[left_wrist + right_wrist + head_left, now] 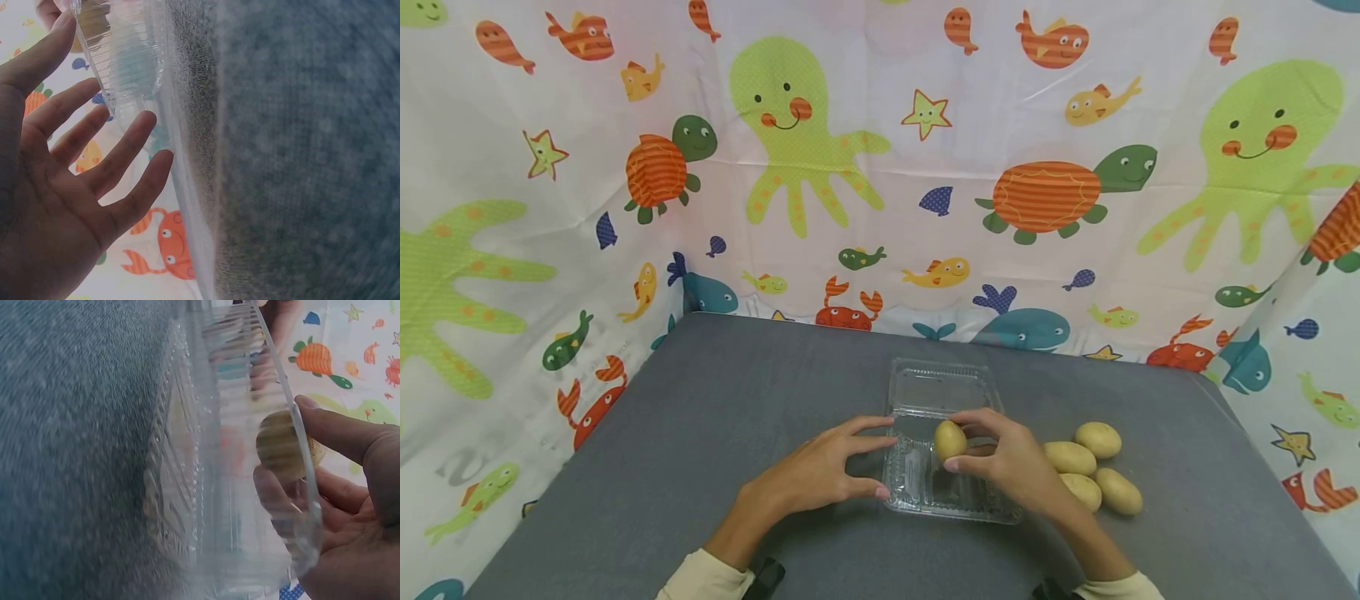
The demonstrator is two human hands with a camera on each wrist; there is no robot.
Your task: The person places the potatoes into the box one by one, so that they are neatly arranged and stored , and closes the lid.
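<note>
A clear plastic clamshell box (951,500) lies with its lid (942,385) folded back on the grey table. Over the box, my right hand (1011,462) holds a potato (950,442) between thumb and fingers. In the right wrist view the same potato (284,447) shows partly through the box's clear wall. My left hand (823,471) is at the box's left side, fingers spread and fairly straight, fingertips by the rim. The left wrist view shows the left palm (56,194) holding nothing, the thumb tip by the box edge (125,56).
Several potatoes (1097,440) lie grouped on the table just right of the box, beside my right forearm. The grey tabletop (760,375) ends at a white curtain (865,108) printed with sea animals, which hangs behind and along both sides.
</note>
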